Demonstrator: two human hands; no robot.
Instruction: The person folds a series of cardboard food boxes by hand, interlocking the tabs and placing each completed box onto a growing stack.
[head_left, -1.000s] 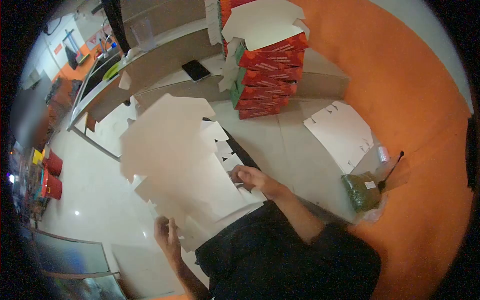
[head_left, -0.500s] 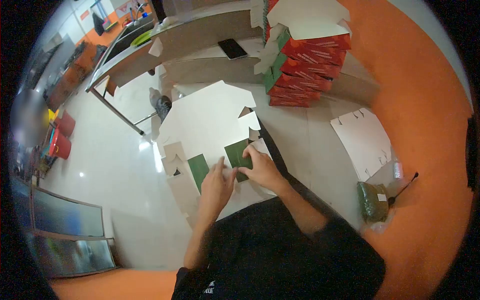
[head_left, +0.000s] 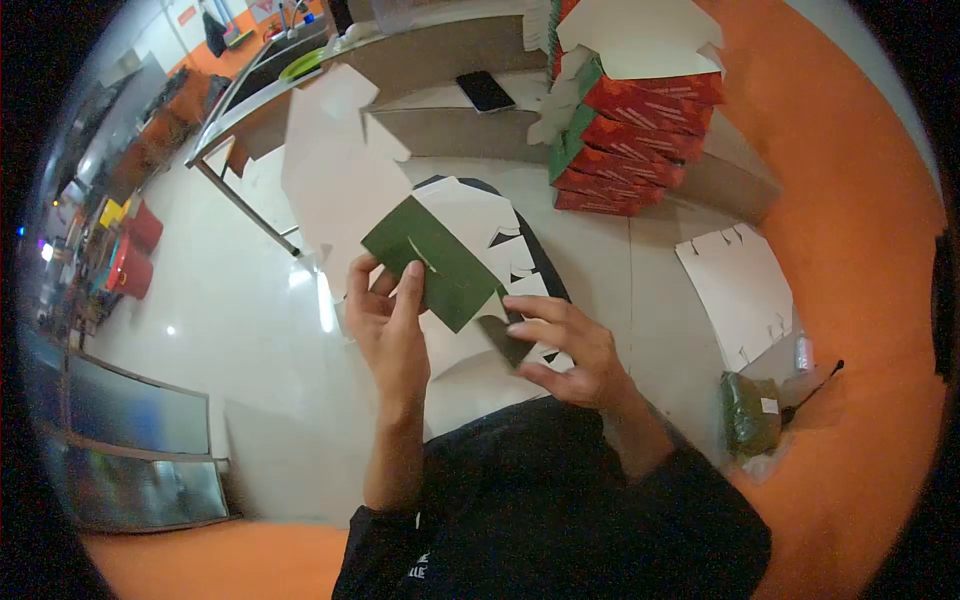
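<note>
A cardboard sheet with a green panel [head_left: 440, 265] and a large white flap [head_left: 340, 165] is raised and tilted over my lap. My left hand [head_left: 390, 325] grips the green panel, thumb on its face near a slit. On the right, my right hand [head_left: 575, 350] has its fingers apart beside a smaller dark green flap [head_left: 505, 338], its fingertips at the flap's edge. Under the sheet, more white die-cut cardboard [head_left: 470, 205] with notched edges lies across my lap.
Folded red and green boxes [head_left: 625, 150] are stacked ahead, topped by a white sheet [head_left: 640, 35]. A phone [head_left: 485, 91] rests on the ledge. White cardboard [head_left: 738, 290] and a green-filled bag [head_left: 750, 412] lie at right. A metal-legged table [head_left: 245, 205] stands at left.
The green-panelled sheet has been lifted and turned, its white flap now up to the left. My left hand has taken hold of the panel; my right hand has moved right and opened.
</note>
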